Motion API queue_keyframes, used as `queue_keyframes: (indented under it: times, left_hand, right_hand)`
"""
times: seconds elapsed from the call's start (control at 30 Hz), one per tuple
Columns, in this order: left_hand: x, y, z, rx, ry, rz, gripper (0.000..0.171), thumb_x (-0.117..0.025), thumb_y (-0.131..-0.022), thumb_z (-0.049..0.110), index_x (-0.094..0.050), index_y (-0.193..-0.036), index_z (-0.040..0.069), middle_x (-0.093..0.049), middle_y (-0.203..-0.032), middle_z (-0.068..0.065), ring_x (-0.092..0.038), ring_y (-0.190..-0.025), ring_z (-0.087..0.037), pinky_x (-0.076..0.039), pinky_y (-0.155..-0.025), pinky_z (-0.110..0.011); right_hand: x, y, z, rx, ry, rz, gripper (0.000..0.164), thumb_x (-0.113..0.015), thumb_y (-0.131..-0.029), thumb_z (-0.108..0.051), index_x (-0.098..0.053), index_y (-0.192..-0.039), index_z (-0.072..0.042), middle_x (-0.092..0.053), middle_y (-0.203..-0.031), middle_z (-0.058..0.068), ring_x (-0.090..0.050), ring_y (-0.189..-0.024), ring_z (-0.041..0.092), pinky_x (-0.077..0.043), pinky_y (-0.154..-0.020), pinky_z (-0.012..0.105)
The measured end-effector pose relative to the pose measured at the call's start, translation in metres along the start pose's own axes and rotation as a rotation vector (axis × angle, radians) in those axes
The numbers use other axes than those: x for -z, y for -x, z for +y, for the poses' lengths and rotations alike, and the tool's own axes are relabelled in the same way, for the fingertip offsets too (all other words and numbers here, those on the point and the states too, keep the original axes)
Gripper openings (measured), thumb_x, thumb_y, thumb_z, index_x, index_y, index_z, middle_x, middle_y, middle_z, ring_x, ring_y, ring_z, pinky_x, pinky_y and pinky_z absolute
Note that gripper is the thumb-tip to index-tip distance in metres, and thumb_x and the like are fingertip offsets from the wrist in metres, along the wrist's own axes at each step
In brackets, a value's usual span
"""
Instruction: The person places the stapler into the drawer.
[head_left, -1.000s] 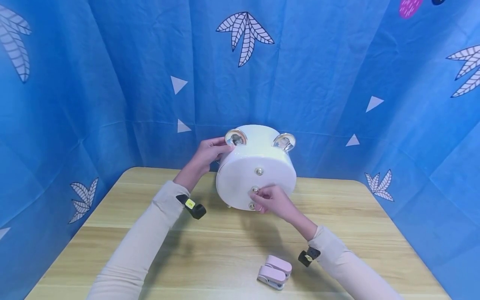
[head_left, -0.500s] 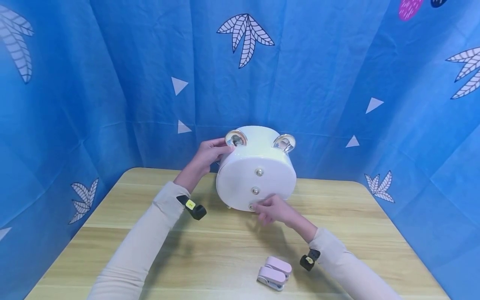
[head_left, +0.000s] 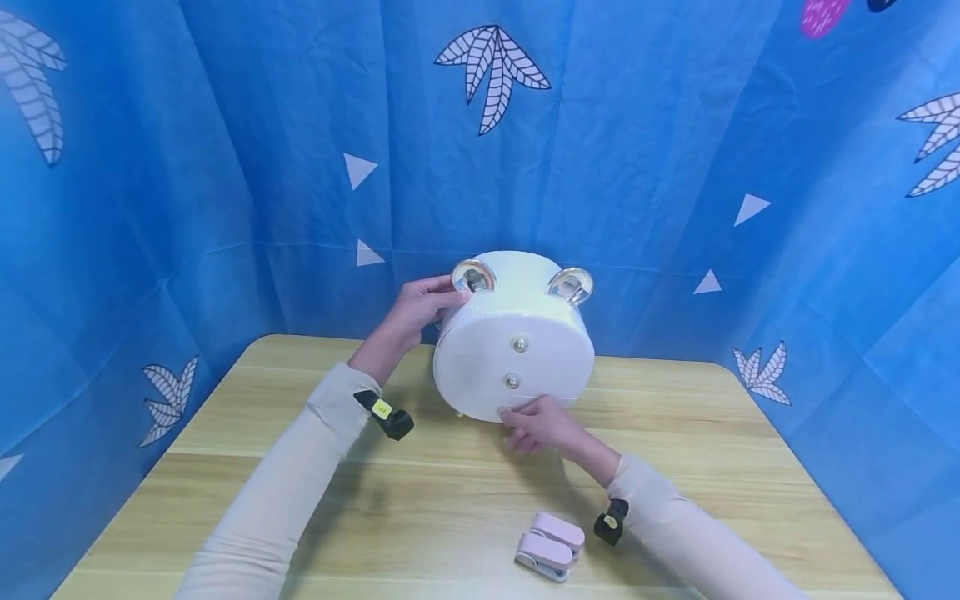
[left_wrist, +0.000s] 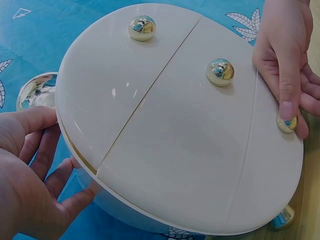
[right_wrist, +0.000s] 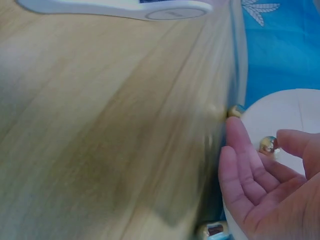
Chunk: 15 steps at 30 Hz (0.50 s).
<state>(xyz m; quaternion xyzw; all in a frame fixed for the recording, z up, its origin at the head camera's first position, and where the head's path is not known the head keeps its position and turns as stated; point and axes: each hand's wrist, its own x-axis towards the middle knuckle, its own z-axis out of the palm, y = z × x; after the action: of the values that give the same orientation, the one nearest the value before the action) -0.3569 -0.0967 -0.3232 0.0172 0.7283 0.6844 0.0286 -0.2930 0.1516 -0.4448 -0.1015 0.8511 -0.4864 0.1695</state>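
"Hands first: what are they gripping?"

"Left hand [head_left: 420,308] is holding the white box [head_left: 476,362] at 10 o'clock, just under the metallic ear [head_left: 488,269]; firmness is not showing. Right hand [head_left: 551,427] is pinching the lowest knob [left_wrist: 287,126] at 6 o'clock on the front face."

"Where is the box standing?"

"It is standing toward 12 o'clock on the bench [head_left: 420,500], its knobs facing the person. Two pink clip-like items [head_left: 551,546] are lying at its 6 o'clock, well apart."

"What is changing?"

"Compared with one second ago, the right hand is working lower: the middle knob [left_wrist: 220,72] is now standing free. The left hand is keeping its position."

"Meaning for the work?"

"Attention is presumably shifting to the lowest panel [left_wrist: 267,172], while the left hand is apparently bracing the box."
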Motion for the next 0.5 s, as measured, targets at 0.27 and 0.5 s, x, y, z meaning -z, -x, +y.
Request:
queue_keyframes:
  times: [0.27,0.5]
  left_hand:
    - [-0.0007,-0.0020,-0.0010,0.004,0.012,0.001,0.055,-0.076,-0.092,0.024,-0.060,-0.143,0.014,-0.060,-0.146,-0.007,-0.054,-0.138,-0.028,-0.041,-0.119,-0.046]
    - [-0.0025,-0.0019,-0.0005,0.004,0.018,0.011,0.053,-0.077,-0.092,0.024,-0.061,-0.142,0.014,-0.061,-0.145,-0.007,-0.054,-0.138,-0.027,-0.042,-0.118,-0.045]
  right_hand:
    - [-0.0043,-0.0038,0.0047,0.022,-0.066,0.036,0.037,-0.065,-0.099,-0.027,-0.073,-0.100,0.010,-0.077,-0.081,0.020,-0.074,-0.065,0.023,-0.063,-0.063,0.036]
    - [-0.0044,-0.0069,0.0081,0.061,-0.082,0.039,0.037,-0.066,-0.099,-0.024,-0.072,-0.099,0.013,-0.076,-0.080,0.023,-0.075,-0.067,0.028,-0.063,-0.064,0.038]
